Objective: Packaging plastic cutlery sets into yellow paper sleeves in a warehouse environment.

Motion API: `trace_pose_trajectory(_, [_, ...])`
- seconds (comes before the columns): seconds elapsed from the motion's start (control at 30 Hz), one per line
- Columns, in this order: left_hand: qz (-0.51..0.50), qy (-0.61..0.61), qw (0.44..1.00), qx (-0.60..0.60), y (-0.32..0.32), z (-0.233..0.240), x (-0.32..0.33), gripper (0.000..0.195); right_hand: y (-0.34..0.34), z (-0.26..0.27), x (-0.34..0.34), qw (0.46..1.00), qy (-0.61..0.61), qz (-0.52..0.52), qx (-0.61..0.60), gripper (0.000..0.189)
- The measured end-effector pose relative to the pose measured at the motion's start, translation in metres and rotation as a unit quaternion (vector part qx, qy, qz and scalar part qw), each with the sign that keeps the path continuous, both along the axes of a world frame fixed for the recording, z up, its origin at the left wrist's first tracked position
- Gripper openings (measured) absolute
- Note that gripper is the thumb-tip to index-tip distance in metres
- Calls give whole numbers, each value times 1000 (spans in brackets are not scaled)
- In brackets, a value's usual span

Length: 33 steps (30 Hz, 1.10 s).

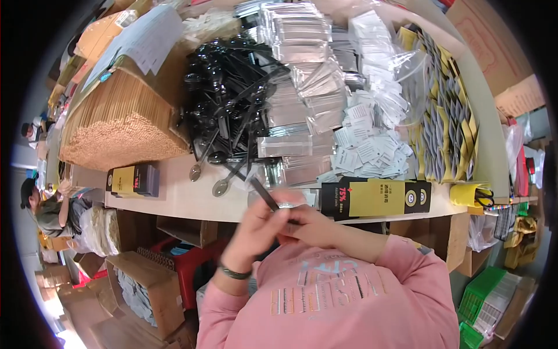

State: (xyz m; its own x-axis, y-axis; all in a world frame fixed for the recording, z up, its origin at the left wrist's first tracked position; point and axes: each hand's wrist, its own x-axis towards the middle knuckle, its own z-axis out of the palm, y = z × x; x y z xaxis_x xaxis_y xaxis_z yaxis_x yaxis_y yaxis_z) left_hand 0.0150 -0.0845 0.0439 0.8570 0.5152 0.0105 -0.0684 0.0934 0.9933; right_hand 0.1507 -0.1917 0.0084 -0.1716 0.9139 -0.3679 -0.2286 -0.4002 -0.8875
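Note:
Close together above the table's front edge, my left hand (257, 227) and my right hand (311, 224) both grip a narrow black plastic utensil (263, 192), tilted up to the left. My left hand is blurred, and the fingers hide the utensil's lower end. Beyond them lies a heap of black plastic cutlery (226, 96), with a spoon (220, 187) nearest the edge. Stacks of clear plastic sleeves (305, 35) lie right of the heap, one loose sleeve (285, 146) on top. White printed packets (370, 148) spread farther right. A black and yellow alcohol pad box (379, 198) lies beside my right hand.
A big stack of brown paper pieces (122, 122) stands left, a smaller black and yellow stack (133, 181) before it. Yellow and grey packets (449, 109) fill the right side. A yellow holder (468, 195) contains scissors. An open carton (148, 292) stands below left. Two people are far left.

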Motion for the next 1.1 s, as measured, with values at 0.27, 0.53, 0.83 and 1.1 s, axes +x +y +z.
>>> trace_pose_trajectory(0.27, [21, 226, 805, 548, 18, -43, 6, 22, -47, -19, 58, 775, -554, -174, 251, 56])
trace_pose_trajectory(0.53, [65, 147, 893, 421, -5, -85, 25, 31, -57, -49, 57, 631, -687, 3, 360, 43])
trace_pose_trajectory(0.83, [423, 218, 558, 680, 246, 130, -37, 30, -56, -62, 51, 644, -664, -13, 381, 50])
trace_pose_trajectory(1.1, [328, 209, 727, 565, 383, 84, -73, 36, -54, -55, 49, 647, -643, -6, 409, 47])
